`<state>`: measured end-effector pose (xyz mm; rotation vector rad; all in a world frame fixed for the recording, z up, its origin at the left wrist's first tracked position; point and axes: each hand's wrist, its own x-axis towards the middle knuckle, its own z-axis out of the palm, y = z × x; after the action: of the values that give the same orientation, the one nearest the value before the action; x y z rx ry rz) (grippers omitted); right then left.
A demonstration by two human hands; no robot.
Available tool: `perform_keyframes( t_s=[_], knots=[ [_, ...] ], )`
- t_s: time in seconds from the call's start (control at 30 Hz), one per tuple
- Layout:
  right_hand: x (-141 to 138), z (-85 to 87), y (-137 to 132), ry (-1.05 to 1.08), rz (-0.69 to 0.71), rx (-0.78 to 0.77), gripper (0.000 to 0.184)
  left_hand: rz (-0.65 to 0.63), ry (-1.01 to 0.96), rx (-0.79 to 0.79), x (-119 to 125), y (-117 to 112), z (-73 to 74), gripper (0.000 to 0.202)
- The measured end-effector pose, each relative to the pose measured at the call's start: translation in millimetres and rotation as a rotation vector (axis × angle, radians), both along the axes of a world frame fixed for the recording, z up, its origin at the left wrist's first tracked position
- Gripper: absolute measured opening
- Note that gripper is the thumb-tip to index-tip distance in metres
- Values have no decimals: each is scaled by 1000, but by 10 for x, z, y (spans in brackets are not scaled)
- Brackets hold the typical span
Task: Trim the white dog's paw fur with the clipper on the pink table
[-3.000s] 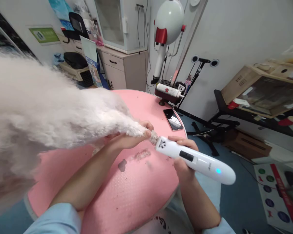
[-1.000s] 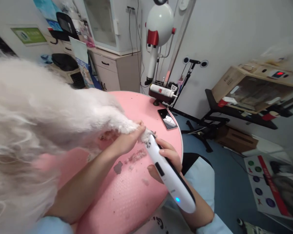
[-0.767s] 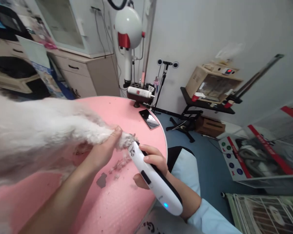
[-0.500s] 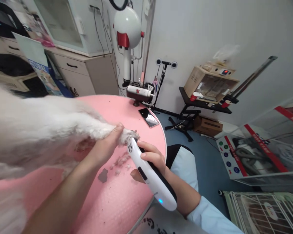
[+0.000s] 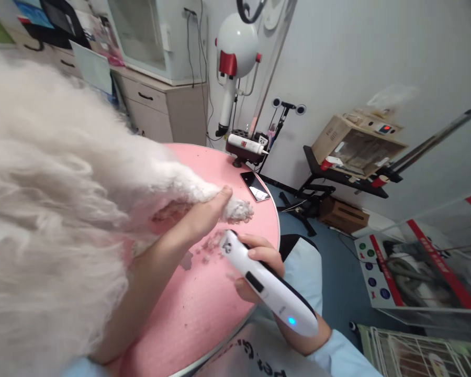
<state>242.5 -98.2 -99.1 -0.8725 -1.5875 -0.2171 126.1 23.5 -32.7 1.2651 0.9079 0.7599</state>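
A fluffy white dog (image 5: 51, 199) fills the left side, one leg stretched out over the pink round table (image 5: 172, 314). My left hand (image 5: 208, 214) is closed around that leg just above the paw (image 5: 239, 211). In my right hand (image 5: 265, 256) is a white and black hair clipper (image 5: 269, 285) with a lit blue light. Its head lies just below the paw, apart from it. Clipped hair (image 5: 210, 246) is scattered on the table between my two hands.
A phone (image 5: 255, 186) lies near the table's far edge, beside a holder with a white bottle (image 5: 246, 144). Behind stands a white dryer (image 5: 237, 47). A wooden box (image 5: 357, 144) sits on a black stand, with a wire cage (image 5: 408, 351) at the lower right.
The clipper has come away from the paw, downward and nearer to me. My left hand still grips the leg. The view has shifted, and more of the dog's body shows at left.
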Motion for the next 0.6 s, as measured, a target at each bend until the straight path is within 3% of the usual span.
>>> perform_keyframes(
  t_s=[0.13,0.4,0.6],
  knots=[
    [15,-75,-44,6,-178,135,52,-53,29,11,-6,-16,81,50],
    [49,112,72,-224,-109,37,50,-66,-36,1,3,6,122,44],
    [228,-195,-89,-243,-204,65,51,-45,-160,-94,51,-98,179,40]
  ],
)
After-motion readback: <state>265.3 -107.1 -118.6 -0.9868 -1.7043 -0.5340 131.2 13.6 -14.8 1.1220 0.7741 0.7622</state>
